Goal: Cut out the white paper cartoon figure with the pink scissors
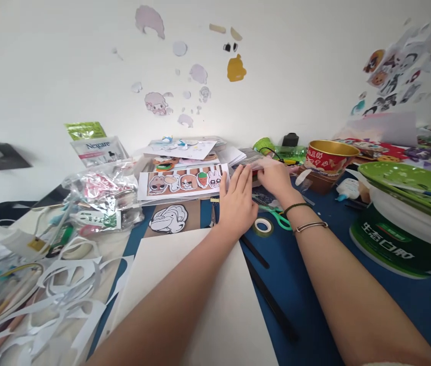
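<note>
My left hand (237,206) is stretched out with its fingers extended, over the right end of a sheet of printed cartoon animals (184,184). Just beyond it, my right hand (275,178) has bent fingers at a low pile with a clear plastic-looking cover; what they hold is hidden. Below the hands lie green-handled scissors (282,219) and a roll of tape (263,226). A cut-out line drawing of a cartoon animal (168,219) rests on brown card, left of my left hand. Under my left forearm is a large white sheet (184,274).
Paper offcuts (66,284) and plastic bags (101,188) crowd the left side. At the right stand a red and gold tub (329,157) and a large white-and-green bucket (398,239). A black strip (270,300) lies on the blue mat (307,305). Paper cut-outs hang on the wall.
</note>
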Motion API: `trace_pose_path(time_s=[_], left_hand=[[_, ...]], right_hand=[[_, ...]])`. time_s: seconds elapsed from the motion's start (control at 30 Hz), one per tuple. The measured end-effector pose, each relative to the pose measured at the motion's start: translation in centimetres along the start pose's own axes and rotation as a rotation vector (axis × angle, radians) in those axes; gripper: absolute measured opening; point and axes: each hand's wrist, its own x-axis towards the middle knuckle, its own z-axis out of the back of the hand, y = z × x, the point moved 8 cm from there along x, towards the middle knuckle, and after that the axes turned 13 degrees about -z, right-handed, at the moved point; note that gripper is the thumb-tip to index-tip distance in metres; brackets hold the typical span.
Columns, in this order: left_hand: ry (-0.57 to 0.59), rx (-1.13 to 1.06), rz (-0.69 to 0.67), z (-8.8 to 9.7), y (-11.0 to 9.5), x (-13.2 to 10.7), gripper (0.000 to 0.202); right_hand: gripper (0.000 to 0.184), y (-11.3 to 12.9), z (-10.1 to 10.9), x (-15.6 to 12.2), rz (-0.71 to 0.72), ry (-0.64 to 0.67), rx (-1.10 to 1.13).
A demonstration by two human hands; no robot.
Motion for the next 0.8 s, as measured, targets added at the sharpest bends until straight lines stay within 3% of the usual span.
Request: trace_pose_path(time_s=[0.17,0.43,0.8], left_hand=[[-0.009,0.009,0.040,0.1,0.3,-0.1,0.071],[0.008,0.004,0.063,0.2,0.6,-0.1,0.069],[-0.021,-0.050,0.136,0.1,1.4,-0.2,0.070]], right_hand=[[0.053,-0.4,-0.3,-0.3,0.122,-0.047,0.032],[0.035,1.1,-0.4,-2.0,0.213,-0.103,-0.068],[0.035,1.8,-1.2,-2.1,0.253,-0.112,-0.071]])
